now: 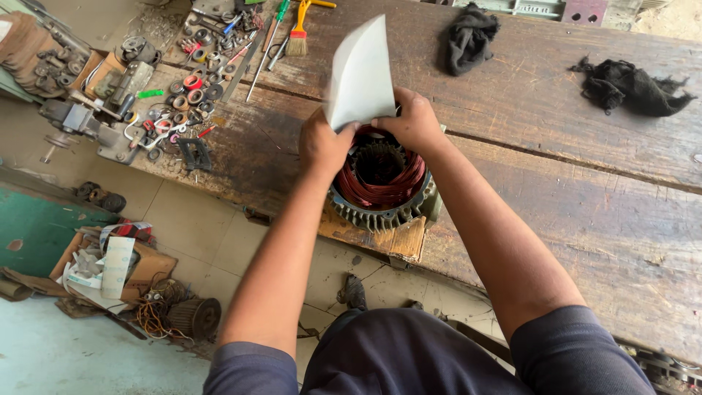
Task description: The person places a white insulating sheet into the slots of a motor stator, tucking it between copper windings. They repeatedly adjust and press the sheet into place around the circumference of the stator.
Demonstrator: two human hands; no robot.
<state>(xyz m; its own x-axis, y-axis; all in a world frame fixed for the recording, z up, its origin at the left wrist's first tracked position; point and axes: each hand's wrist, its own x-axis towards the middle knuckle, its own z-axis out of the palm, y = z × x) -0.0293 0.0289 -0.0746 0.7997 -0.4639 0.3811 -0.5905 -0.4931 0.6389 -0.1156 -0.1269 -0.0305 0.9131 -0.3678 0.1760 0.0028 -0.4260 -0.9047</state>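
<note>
Holding a white insulation sheet (pixel 360 73) upright over the motor stator (pixel 382 183) at frame centre, both hands pinched shut on its lower edge: left hand (pixel 322 144) at the left corner, right hand (pixel 414 122) at the right. Stator sits on a wood block (pixel 398 239) at the near edge of the workbench (pixel 585 190), red copper windings (pixel 380 186) exposed. Looks like the insulating step; next move likely needs the sheet sized and fed into the slots squarely. Lower left of frame: torn cardboard box (pixel 146 265), white paper roll (pixel 117 265). Upper right: two black rags (pixel 632 86).
</note>
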